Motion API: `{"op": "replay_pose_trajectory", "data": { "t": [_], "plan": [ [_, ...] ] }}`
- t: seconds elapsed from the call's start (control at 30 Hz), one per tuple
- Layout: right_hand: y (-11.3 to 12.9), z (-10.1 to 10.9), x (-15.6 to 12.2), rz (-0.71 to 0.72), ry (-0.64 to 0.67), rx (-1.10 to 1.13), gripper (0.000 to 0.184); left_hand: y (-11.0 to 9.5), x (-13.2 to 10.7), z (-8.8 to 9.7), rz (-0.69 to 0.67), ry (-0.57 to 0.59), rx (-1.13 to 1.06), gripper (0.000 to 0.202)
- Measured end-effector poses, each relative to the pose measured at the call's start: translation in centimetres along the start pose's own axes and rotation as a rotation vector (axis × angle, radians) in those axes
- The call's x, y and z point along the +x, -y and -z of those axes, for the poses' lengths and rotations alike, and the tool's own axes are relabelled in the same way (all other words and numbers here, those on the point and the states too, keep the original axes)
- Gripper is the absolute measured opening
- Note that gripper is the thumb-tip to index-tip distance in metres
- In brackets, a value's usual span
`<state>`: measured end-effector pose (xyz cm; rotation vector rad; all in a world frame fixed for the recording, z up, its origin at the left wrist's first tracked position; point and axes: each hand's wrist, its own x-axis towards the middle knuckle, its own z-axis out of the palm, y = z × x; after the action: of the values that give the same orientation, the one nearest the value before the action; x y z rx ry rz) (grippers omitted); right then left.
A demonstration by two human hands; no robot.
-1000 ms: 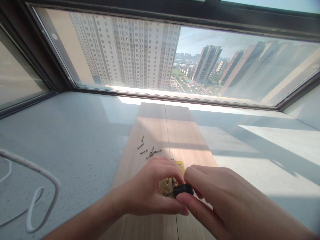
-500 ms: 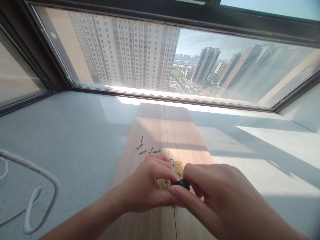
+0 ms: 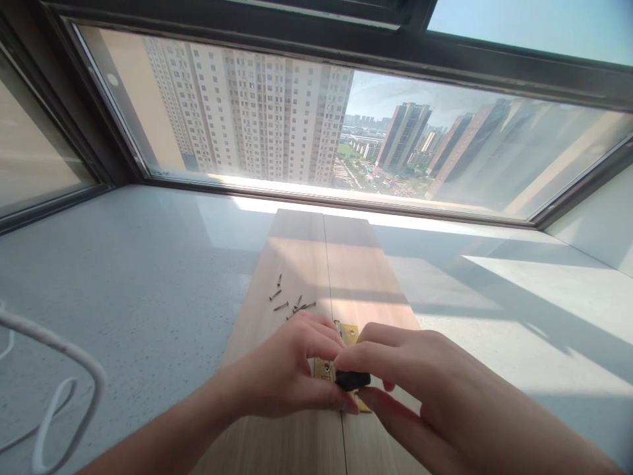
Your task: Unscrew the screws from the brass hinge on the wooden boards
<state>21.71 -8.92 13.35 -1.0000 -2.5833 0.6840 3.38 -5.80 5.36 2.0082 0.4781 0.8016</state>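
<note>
Two light wooden boards (image 3: 297, 264) lie side by side on a grey stone sill, running away from me toward the window. A brass hinge (image 3: 349, 332) lies across their seam close to me. My left hand (image 3: 287, 369) is curled over the hinge's left leaf, fingers bent and pressing on it. My right hand (image 3: 420, 376) pinches a small black handle (image 3: 352, 380) held over the hinge; what lies under the handle's tip is hidden. Several loose dark screws (image 3: 291, 300) lie on the left board just beyond my left hand.
A white cable (image 3: 59, 389) loops over the sill (image 3: 148, 277) at the lower left. Dark window frames (image 3: 316, 194) close the sill at the back and left. A pale wall (image 3: 598, 231) rises at the right.
Both hands stay on the hinge. My right hand has turned the black handle slightly and shifted a little to the left. The view has tipped slightly.
</note>
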Motion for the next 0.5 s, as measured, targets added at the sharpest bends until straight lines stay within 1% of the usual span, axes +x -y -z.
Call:
{"op": "replay_pose_trajectory", "data": {
  "t": [0.07,0.13,0.17,0.2,0.23,0.3,0.37,0.43,0.5],
  "plan": [
    [-0.1,-0.5,0.1,-0.062,-0.044,-0.066,0.031,0.4,-0.1,-0.6,0.025,-0.105,0.066,0.015],
    [-0.2,-1.1,0.1,-0.114,-0.029,-0.135,0.016,0.4,-0.2,-1.0,0.049,-0.150,0.123,0.014],
    [-0.2,-1.3,0.1,-0.130,-0.007,-0.160,0.006,0.2,-0.3,-1.0,0.056,-0.144,0.138,0.015],
    [-0.3,-1.5,0.1,-0.139,0.013,-0.170,0.006,0.0,-0.2,-0.9,0.054,-0.117,0.137,0.015],
    [-0.3,-1.6,0.1,-0.135,0.028,-0.165,0.011,-0.2,-0.2,-0.7,0.045,-0.071,0.118,0.015],
    [-0.4,-1.5,0.1,-0.104,0.029,-0.127,0.015,-0.6,-0.1,-0.1,0.013,0.038,0.047,0.014],
    [-0.4,-1.3,0.1,-0.058,0.021,-0.079,0.016,-0.7,0.0,0.5,0.000,0.108,-0.017,0.014],
    [-0.4,-1.0,0.2,-0.017,0.032,-0.038,0.016,-0.5,-0.1,0.9,0.006,0.122,-0.050,0.020],
    [-0.2,-0.8,0.3,0.004,0.040,-0.008,0.016,-0.2,-0.2,0.9,0.006,0.095,-0.065,0.019]
  ]
}}
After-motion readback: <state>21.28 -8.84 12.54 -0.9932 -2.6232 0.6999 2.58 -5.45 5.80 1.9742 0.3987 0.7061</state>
